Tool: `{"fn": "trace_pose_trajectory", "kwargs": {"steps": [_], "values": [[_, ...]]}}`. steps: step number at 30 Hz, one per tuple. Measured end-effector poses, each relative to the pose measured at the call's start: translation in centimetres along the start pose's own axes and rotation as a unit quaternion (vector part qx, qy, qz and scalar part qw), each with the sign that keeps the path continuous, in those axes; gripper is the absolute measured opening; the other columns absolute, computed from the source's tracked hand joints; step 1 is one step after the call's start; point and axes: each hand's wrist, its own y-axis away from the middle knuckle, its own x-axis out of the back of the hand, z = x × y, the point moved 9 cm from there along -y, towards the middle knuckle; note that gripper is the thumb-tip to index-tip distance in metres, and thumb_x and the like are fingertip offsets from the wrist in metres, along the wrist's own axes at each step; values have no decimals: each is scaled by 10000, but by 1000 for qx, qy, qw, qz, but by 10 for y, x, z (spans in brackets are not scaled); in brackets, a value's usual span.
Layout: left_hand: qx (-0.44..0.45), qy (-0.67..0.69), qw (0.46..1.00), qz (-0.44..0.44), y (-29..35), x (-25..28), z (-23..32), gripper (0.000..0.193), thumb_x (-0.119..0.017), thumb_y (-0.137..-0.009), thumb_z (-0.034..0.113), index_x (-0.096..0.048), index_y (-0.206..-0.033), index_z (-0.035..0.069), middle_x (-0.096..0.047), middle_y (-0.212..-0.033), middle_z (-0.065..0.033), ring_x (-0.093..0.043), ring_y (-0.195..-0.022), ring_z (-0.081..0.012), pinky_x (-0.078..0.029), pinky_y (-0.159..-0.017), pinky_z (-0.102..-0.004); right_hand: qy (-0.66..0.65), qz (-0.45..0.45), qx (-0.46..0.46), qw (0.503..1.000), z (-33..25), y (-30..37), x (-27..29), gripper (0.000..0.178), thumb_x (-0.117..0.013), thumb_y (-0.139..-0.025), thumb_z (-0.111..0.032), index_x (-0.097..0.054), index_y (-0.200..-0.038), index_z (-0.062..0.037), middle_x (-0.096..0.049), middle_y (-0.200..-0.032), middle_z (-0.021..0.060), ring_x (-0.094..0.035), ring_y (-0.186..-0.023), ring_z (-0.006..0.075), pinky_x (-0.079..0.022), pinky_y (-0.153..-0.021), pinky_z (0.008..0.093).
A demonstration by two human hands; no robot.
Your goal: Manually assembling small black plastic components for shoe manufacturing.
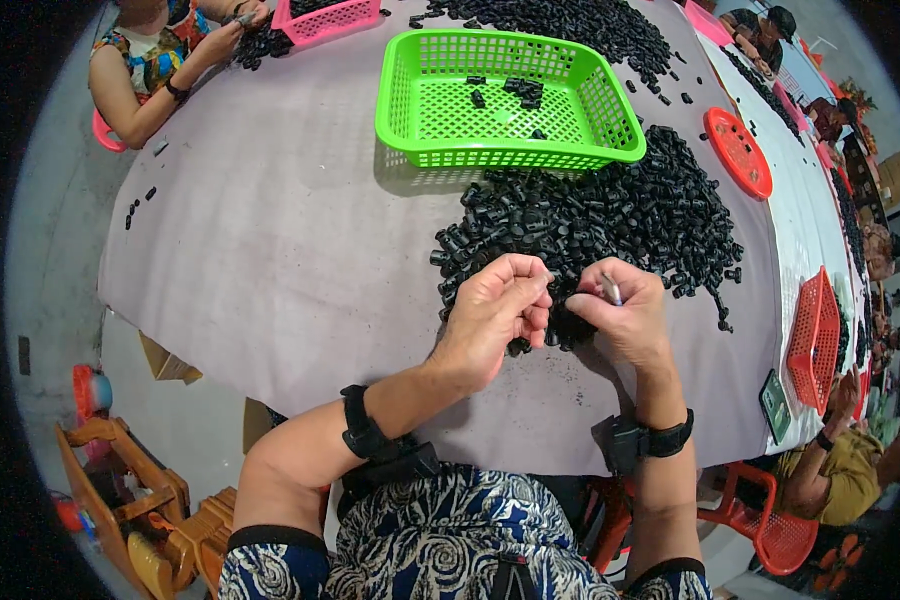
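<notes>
Over the near edge of a pile of small black cylindrical parts (590, 215), my two hands work close together, a narrow gap between them. The fingers of my left hand (495, 315) are curled, thumb against forefinger; what they pinch, if anything, is hidden. Closed in a fist, my right hand (625, 310) grips a small silver metal tool (611, 289) whose end pokes out beside the thumb. The rest of that tool is covered by the fingers. Just beyond the pile stands a bright green plastic basket (510, 157) with several black parts (523, 92) in it.
A grey cloth covers the table (270, 250). Another heap of black parts (570, 25) lies at the far side. To the right are a red oval tray (738, 155), a red basket (813, 340) and a phone (774, 405). Co-workers sit at the far left and along the right.
</notes>
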Motion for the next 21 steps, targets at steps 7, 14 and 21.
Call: {"fn": "trace_pose_trajectory", "kwargs": {"steps": [7, 14, 21], "values": [[23, -42, 998, -50, 2, -11, -5, 200, -542, -892, 136, -541, -1046, 8, -566, -808, -47, -579, -695, -116, -512, -559, -233, -105, -29, -11, 994, -13, 4, -6, 57, -645, -771, -42, -604, -800, -16, -578, -723, -29, -501, -652, 49, -411, -599, 196], [35, -61, 996, -50, 3, -11, -8, 176, -562, -880, 119, -559, -1006, -3, -579, -792, -59, -589, -667, -124, -511, -556, -238, -105, -18, -9, 994, -11, 6, -9, 71, -624, -795, -42, -607, -856, -12, -574, -767, -31, -499, -698, 41, -413, -623, 188], [45, -20, 998, -26, 4, -7, -8, 171, -557, -886, 148, -575, -1003, 24, -585, -801, -40, -575, -680, -107, -496, -563, -239, -111, -43, 23, 993, -13, 7, -16, 167, -650, -769, -15, -606, -930, -14, -577, -804, -32, -515, -737, 44, -432, -664, 192]]}}
